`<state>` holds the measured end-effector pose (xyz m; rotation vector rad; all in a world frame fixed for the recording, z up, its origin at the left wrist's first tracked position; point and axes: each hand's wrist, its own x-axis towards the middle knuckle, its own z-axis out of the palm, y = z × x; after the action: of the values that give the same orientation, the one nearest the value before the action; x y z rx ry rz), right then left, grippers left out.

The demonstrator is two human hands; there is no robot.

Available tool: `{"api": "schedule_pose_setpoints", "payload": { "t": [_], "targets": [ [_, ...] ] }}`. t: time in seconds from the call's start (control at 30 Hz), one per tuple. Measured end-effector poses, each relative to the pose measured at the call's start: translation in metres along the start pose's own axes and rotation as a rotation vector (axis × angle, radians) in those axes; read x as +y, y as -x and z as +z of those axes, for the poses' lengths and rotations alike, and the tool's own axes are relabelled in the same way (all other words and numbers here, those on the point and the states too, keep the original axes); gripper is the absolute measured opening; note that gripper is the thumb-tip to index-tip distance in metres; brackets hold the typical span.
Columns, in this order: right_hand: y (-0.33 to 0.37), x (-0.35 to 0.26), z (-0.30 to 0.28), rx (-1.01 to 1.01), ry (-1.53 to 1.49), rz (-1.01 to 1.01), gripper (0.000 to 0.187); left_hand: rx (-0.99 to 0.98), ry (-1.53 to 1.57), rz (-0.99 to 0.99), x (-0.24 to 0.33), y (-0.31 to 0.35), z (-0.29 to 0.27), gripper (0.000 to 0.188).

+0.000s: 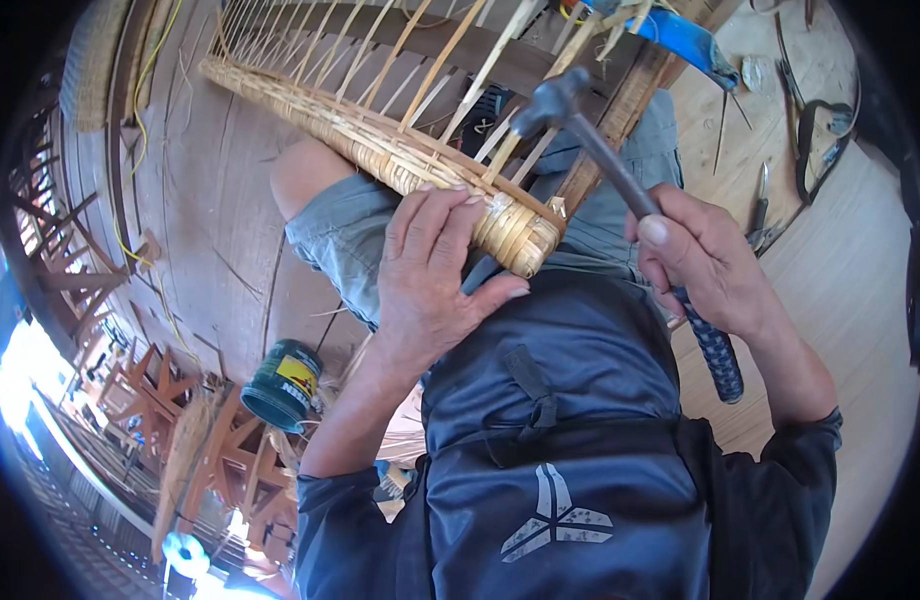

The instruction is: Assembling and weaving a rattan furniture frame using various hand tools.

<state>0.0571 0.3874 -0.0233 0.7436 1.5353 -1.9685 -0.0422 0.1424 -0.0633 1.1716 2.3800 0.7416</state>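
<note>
Across my lap lies a woven rattan frame point(380, 146), its thick wrapped rim running from the far left to a bound end near my waist. Thin spokes rise from this rim toward the far side. My left hand point(425, 255) grips the rim near that end, fingers over the top and thumb spread below. In my right hand point(705, 250) is a hammer point(612, 160), held by its shaft. Its dark metal head is raised above the spokes, and the braided grip hangs below my fist.
Left of me stands a dark green tub point(283, 385) with a yellow label. A yellow cord point(145, 150) trails over the boards. A blue object point(680, 42) lies by a wooden beam point(625, 105); a small knife point(760, 200) and dark straps point(812, 150) are at the right.
</note>
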Motion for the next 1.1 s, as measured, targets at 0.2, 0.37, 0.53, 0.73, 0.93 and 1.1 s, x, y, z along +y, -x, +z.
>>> {"api": "schedule_pose_setpoints", "payload": {
  "t": [0.2,0.37,0.53,0.73,0.93,1.1],
  "targets": [
    [-0.003,-0.012,0.008,-0.195,0.247,0.257,0.028,0.052,-0.063,-0.002,-0.001,0.005,0.009,0.070],
    [-0.004,-0.022,0.005,-0.026,0.023,0.094,0.028,0.049,-0.075,-0.009,-0.002,0.006,0.008,0.070],
    [-0.008,-0.026,0.007,-0.189,0.390,0.269,0.030,0.051,-0.077,0.005,-0.005,0.005,0.011,0.069],
    [0.000,-0.015,0.000,-0.221,0.568,0.257,0.034,0.041,-0.068,0.000,-0.004,0.006,0.013,0.070],
    [0.021,0.023,-0.018,0.080,0.014,-0.088,0.028,0.025,-0.120,0.029,-0.004,0.008,0.015,0.071],
    [0.037,0.070,-0.028,0.309,0.005,-0.175,0.027,-0.019,-0.184,0.034,0.006,0.009,0.010,0.070]
  ]
}}
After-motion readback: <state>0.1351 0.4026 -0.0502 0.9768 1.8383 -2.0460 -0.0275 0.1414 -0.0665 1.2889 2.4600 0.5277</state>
